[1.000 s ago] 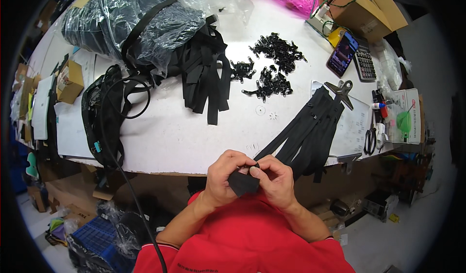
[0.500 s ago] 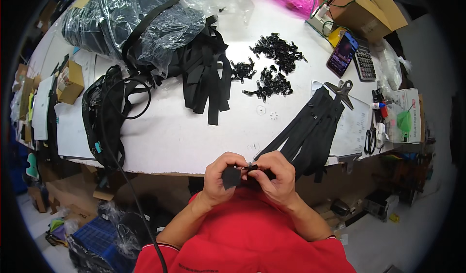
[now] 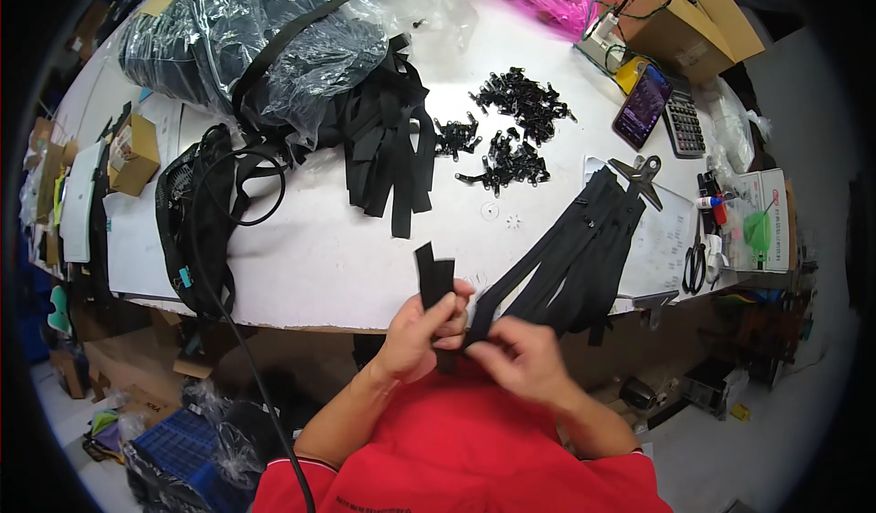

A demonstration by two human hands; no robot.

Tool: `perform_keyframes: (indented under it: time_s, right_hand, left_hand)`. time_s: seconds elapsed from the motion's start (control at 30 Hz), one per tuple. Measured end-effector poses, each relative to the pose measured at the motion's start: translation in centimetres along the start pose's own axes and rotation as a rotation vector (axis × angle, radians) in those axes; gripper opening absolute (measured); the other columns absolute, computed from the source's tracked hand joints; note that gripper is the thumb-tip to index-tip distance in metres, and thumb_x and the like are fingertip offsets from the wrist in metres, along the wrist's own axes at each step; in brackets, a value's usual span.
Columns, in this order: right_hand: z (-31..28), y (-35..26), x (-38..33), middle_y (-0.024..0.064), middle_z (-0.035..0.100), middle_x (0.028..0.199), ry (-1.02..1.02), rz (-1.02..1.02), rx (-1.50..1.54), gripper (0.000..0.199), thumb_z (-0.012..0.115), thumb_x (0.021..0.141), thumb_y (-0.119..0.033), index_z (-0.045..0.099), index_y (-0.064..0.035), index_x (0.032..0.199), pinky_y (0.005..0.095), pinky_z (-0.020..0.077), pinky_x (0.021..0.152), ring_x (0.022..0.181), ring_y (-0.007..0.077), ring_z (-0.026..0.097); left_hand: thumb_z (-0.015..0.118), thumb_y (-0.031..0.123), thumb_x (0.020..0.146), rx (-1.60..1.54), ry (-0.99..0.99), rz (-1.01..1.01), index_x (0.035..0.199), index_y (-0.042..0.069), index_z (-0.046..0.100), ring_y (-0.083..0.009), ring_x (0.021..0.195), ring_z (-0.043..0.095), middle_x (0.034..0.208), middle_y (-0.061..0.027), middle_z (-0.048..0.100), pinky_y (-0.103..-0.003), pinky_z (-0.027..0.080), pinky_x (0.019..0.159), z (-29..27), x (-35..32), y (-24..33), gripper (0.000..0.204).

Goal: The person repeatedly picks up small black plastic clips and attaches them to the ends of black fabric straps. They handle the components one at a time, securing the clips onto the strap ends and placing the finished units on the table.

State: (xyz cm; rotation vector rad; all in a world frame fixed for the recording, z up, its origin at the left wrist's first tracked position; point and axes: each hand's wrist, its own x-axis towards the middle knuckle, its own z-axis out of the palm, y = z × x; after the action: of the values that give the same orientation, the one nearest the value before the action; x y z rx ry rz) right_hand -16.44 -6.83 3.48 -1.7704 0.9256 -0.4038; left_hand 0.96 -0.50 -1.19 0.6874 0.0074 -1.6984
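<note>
My left hand (image 3: 422,331) is closed around a black zipper tape (image 3: 436,280), whose two ends stick up above the fingers over the table's front edge. My right hand (image 3: 525,353) is just to the right, smeared by motion, with thumb and fingertips near each other; whether they pinch anything does not show. A dark strip end shows between the two hands. Close by on the right lies a bundle of black zipper tapes (image 3: 570,258), some with small sliders, under a metal clip (image 3: 641,180). Black zipper sliders (image 3: 516,162) lie in heaps at the table's middle.
More black tapes (image 3: 392,148) spill from a plastic-wrapped roll (image 3: 246,48) at the back left. A black cable (image 3: 214,299) runs down on the left. At the right are a phone (image 3: 643,107), a calculator (image 3: 684,125), scissors (image 3: 695,262) and cardboard boxes (image 3: 689,30).
My hands, together around a small dark piece before, have parted. The left has turned so that the tape's ends point up; the right has moved slightly down and right.
</note>
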Motion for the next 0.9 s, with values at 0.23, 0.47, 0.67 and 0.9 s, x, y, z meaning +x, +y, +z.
perform_keyframes:
  time_s: [0.23,0.47,0.67,0.9]
  right_hand:
    - [-11.2,2.0,5.0,0.0133,0.067,0.088,0.600,-0.181,-0.848,0.034,0.074,0.088,-0.014,0.064,0.0015,0.117,0.0360,0.0503,0.068,0.072,0.0302,0.062]
    - [-2.9,-0.3,4.1,0.0084,0.071,0.097,-0.007,0.190,0.404,0.032,0.073,0.090,-0.006,0.065,0.0013,0.120,0.0253,0.0517,0.071,0.084,0.0092,0.065]
    - [-7.6,0.7,4.4,0.0036,0.063,0.110,0.606,-0.064,0.536,0.022,0.057,0.100,-0.001,0.060,0.0017,0.122,0.0242,0.0521,0.084,0.097,0.0073,0.059]
    - [-7.7,2.4,0.9,0.0030,0.061,0.104,0.636,-0.032,0.480,0.016,0.053,0.101,0.001,0.060,0.0017,0.115,0.0254,0.0577,0.074,0.086,0.0050,0.059]
  left_hand:
    - [0.040,0.020,0.109,0.053,-0.189,-0.036,0.141,-0.005,0.039,-0.0222,0.076,0.067,0.091,-0.0158,0.067,-0.036,0.058,0.069,0.2,-0.4,0.1,0.041]
    - [0.046,0.019,0.109,0.408,-0.209,-0.067,0.129,-0.007,0.053,-0.0169,0.072,0.068,0.092,-0.0140,0.070,-0.030,0.056,0.067,0.4,-1.1,-0.7,0.034]
    - [0.060,-0.001,0.095,0.646,-0.045,0.170,0.116,-0.001,0.062,-0.0146,0.062,0.066,0.085,-0.0131,0.070,-0.026,0.052,0.053,-3.4,-4.2,1.6,0.022]
    - [0.062,-0.005,0.092,0.323,0.312,0.620,0.106,0.002,0.063,-0.0065,0.057,0.053,0.089,-0.0073,0.065,-0.017,0.036,0.044,-4.2,-3.5,4.5,0.016]
